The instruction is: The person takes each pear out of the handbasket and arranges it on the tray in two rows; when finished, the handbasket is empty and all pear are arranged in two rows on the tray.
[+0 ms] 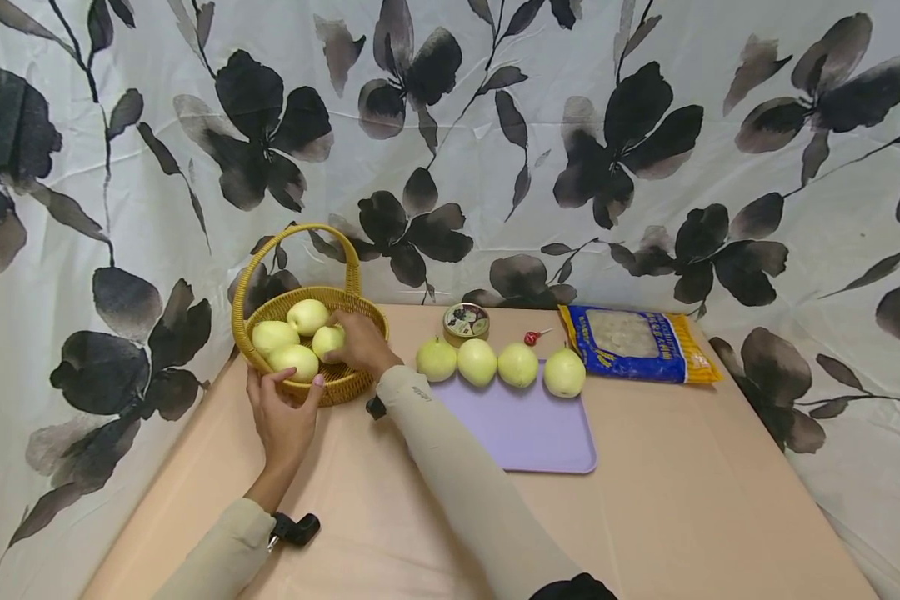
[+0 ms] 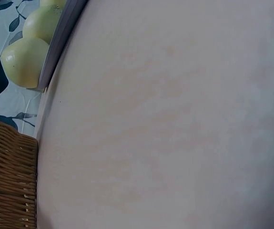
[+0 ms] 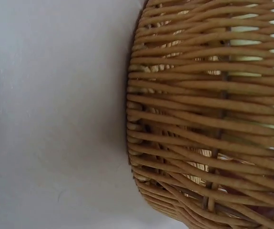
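In the head view, a yellow wicker basket (image 1: 356, 387) with a tall arched handle stands at the table's left and holds several round pale yellow-green fruits (image 1: 273, 337). My right hand (image 1: 365, 342) reaches over its right rim and grips one fruit (image 1: 327, 342) inside; some fingertips are hidden. My left hand (image 1: 283, 421) holds the near rim, thumb and fingers against the weave. The basket's woven side (image 3: 213, 109) fills much of the right wrist view. Neither hand shows in the wrist views.
More of these fruits (image 1: 517, 365) stand in a row along the back of a lilac tray (image 1: 525, 433). Behind are a round tin (image 1: 466, 322) and a small red-wrapped lollipop (image 1: 532, 337). A blue and yellow packet (image 1: 637, 344) lies at right. Floral cloth hangs behind.
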A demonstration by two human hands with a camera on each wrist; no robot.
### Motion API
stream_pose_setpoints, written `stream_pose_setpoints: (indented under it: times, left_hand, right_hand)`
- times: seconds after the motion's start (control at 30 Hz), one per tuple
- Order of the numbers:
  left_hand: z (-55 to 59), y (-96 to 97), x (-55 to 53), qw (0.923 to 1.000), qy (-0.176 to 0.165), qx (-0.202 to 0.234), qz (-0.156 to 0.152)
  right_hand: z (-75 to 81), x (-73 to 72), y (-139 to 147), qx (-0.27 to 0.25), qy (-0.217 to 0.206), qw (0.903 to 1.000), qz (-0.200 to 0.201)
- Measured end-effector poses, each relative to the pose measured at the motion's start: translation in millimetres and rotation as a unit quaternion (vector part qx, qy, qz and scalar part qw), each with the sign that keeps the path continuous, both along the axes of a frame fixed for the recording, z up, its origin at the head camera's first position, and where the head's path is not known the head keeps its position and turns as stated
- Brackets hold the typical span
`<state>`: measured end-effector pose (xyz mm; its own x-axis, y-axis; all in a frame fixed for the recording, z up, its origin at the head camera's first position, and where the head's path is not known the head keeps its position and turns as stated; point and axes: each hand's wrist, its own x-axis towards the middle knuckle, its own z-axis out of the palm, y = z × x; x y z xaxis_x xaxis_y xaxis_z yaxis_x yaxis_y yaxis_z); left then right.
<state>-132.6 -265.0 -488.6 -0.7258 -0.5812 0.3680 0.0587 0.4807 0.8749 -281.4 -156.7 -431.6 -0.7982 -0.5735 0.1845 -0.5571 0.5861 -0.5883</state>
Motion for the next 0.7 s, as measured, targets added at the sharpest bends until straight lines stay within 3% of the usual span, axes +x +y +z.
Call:
stream_pose_setpoints:
  times: [0.33, 0.7]
  left_hand:
    - [1.5, 0.8, -0.4, 1.0000, -0.008, 0.001, 0.000]
    - [3.0, 1.5, 2.6, 0.9999, -0.015, 0.002, 0.000]
  right_hand:
    - [-0.5, 1.4, 1.8, -0.021, 0.001, 0.9996, -0.019]
    - [-5.6, 3.7, 6.0, -0.134, -0.012, 0.9908, -0.017]
